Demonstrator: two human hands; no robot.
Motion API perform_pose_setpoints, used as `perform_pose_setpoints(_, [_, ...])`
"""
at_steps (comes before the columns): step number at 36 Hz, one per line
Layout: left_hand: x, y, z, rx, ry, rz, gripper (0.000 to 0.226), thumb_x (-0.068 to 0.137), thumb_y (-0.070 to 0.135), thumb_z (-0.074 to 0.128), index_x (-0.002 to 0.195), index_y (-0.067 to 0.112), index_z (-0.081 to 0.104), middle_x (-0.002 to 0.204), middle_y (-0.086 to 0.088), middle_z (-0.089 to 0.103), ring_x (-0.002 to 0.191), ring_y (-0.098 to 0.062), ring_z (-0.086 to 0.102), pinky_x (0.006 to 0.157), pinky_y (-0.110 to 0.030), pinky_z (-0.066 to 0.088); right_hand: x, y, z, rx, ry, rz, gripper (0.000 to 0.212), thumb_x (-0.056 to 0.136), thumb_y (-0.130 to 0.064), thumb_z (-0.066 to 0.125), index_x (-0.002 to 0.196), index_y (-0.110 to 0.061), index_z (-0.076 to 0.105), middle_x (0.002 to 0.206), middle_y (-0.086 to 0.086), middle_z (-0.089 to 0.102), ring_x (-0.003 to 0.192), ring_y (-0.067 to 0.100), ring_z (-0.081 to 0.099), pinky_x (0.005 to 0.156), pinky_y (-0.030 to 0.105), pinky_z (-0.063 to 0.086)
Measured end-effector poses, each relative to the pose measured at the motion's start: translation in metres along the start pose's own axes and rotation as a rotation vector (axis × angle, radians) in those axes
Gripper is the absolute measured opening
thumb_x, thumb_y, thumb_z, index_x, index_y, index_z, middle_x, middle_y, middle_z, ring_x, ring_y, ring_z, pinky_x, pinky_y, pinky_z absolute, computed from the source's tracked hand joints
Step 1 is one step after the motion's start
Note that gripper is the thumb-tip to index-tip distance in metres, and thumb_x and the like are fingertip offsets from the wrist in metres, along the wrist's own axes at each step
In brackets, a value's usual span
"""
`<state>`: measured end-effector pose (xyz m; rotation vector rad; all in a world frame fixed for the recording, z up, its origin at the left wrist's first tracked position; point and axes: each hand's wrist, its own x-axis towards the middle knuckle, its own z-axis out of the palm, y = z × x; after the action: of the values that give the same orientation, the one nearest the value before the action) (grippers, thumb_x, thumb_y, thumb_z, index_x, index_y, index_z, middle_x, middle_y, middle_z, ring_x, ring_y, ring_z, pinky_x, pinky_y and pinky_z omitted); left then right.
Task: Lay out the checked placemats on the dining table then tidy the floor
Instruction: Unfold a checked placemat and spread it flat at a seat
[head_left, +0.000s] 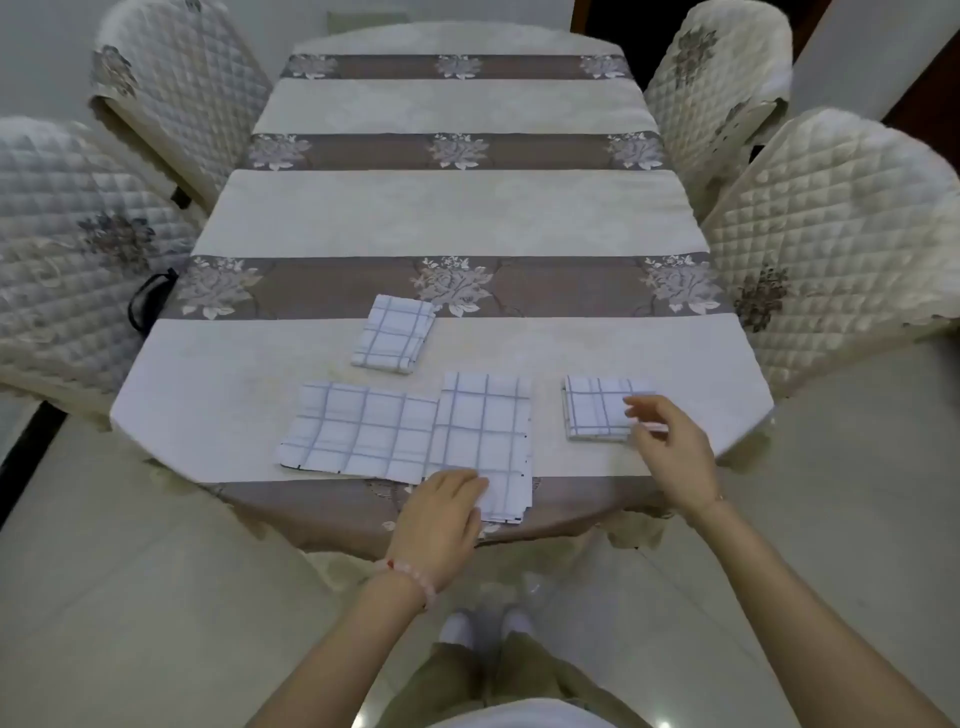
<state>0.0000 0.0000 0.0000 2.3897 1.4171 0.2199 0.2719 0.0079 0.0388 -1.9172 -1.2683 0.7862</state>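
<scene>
Quilted chairs (831, 234); left hand (441, 519) flat on placemat (483, 415), right hand (670, 452) maybe pinching folded placemat (592, 410)

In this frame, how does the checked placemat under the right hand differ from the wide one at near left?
The right placemat is folded into a small layered square; the left placemat lies opened out, wide and flat. The right hand touches the right placemat, not the left placemat. Both are white with blue-grey checks and lie on the tablecloth.
</scene>
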Motion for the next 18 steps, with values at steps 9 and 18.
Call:
perform_pose_setpoints(9, [-0.011,-0.004,0.018,0.143,0.039,0.041,0.039,0.083,0.026,0.04,0.108,0.016,0.069,0.115,-0.003,0.068,0.105,-0.024,0.065,0.089,-0.037,0.054,0.05,0.005,-0.006,-0.301,-0.211,-0.006,0.05,0.092,-0.014,0.054,0.14,-0.01,0.041,0.144,0.01,0.043,0.134,0.026,0.038,0.114,0.036,0.028])
perform_pose_setpoints(18, [-0.015,0.003,0.016,0.173,-0.019,0.018,0.043,0.081,0.026,0.038,0.11,0.017,0.069,0.116,-0.001,0.068,0.108,-0.021,0.065,0.09,-0.038,0.053,0.071,0.016,0.006,-0.512,-0.2,0.043,0.047,0.087,-0.019,0.054,0.134,-0.017,0.049,0.136,0.009,0.048,0.125,0.03,0.038,0.105,0.04,0.035])
